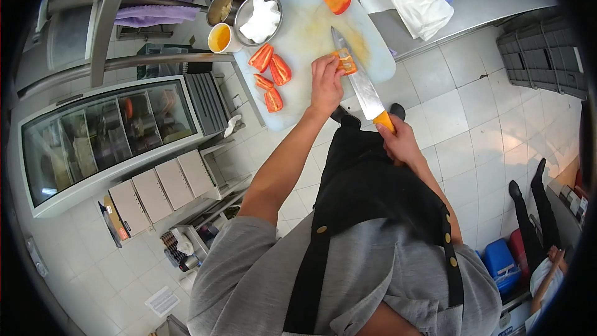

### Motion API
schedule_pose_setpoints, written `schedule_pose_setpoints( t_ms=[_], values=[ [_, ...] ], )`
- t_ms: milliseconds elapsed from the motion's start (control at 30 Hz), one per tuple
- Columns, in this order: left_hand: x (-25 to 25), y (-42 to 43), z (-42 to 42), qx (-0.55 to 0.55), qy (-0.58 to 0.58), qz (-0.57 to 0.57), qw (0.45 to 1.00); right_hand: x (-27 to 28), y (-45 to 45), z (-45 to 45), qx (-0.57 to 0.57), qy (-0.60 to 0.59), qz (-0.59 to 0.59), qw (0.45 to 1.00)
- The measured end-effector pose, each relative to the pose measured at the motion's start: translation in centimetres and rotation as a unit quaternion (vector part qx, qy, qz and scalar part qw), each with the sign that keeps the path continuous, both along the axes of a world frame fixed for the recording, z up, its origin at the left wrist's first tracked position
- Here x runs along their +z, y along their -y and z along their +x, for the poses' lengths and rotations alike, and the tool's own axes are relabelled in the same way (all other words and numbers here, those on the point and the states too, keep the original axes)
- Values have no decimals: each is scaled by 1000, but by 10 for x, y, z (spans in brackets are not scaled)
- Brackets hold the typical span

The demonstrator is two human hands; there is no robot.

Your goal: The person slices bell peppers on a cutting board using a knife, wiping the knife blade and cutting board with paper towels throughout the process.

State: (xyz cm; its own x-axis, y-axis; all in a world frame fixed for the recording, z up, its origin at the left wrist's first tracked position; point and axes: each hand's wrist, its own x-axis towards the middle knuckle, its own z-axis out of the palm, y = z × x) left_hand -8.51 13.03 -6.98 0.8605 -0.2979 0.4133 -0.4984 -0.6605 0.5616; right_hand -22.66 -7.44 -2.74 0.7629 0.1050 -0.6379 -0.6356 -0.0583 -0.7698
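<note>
My left hand [326,84] is on the white cutting board [305,31], its fingers closed on an orange-red tomato piece [345,62] with the cut side showing. In my right hand [401,142] is the orange handle of a large chef's knife [367,92]. Its blade lies across the board's near edge, pointing away from me, beside or against the held piece; exact contact cannot be made out. Several red tomato wedges [280,70] lie on the board's left side. Another orange-red piece [337,1] sits near the far right corner.
Left of the board stand a metal bowl [273,37] with something white inside, a cup of yellow-orange liquid [220,38] and other containers. White cloths [420,9] lie on the steel counter [479,0] at right. A grey crate [541,56] and another person [547,280] are farther right.
</note>
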Motion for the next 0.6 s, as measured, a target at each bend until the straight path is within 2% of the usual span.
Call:
schedule_pose_setpoints(
  t_ms=[133,267,333,433,600],
  values=[
    [0,0,-1,12,-35,-29,999,-2,-3,2,-6,3,9,1000],
    [4,-8,1,-12,-30,-40,999,6,1,4,3,8,-30,1000],
    [6,-7,0,23,-10,-30,999,7,2,-1,10,5,-50,999],
    [7,-8,0,19,13,-16,1000,-6,10,-22,23,83,-117,989],
    [9,-6,-2,13,-5,-29,999,5,13,-25,33,45,-126,991]
  ],
)
